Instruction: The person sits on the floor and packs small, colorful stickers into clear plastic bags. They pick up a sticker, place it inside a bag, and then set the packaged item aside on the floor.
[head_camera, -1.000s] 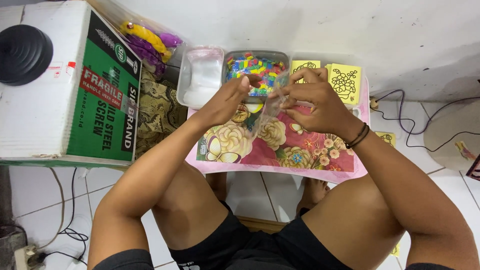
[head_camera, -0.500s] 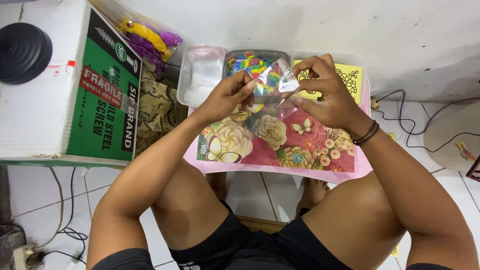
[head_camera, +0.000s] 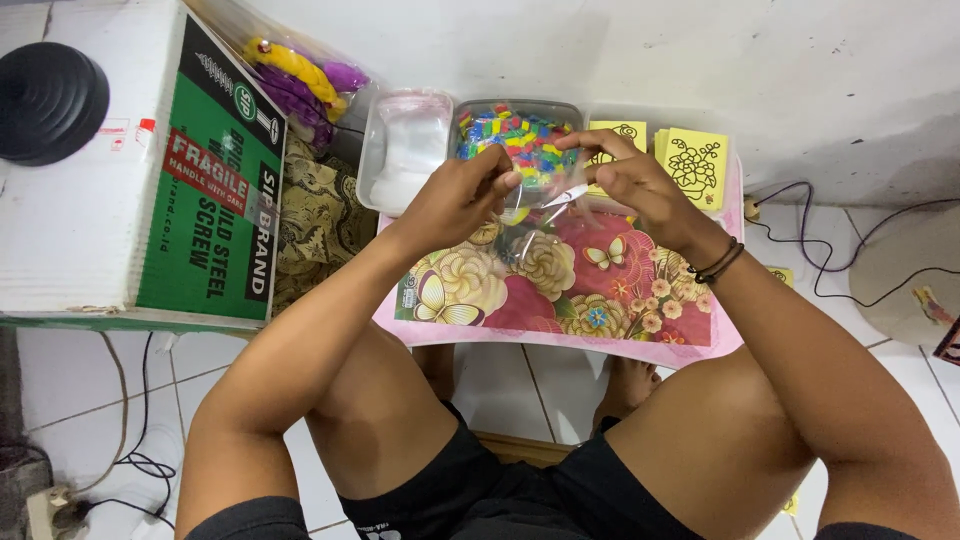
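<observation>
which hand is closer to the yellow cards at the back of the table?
Right. The right hand is just left of the yellow cards, fingers almost at the nearest card. The left hand is farther left, below the tub of colourful pieces.

Both hands meet above the floral surface (head_camera: 640, 320): the left hand (head_camera: 455, 200) and the right hand (head_camera: 630, 180) pinch a small clear plastic bag (head_camera: 535, 195) between them, just before a tub of coloured pieces (head_camera: 515, 135). Yellow cards (head_camera: 695, 165) lie to the right.
</observation>
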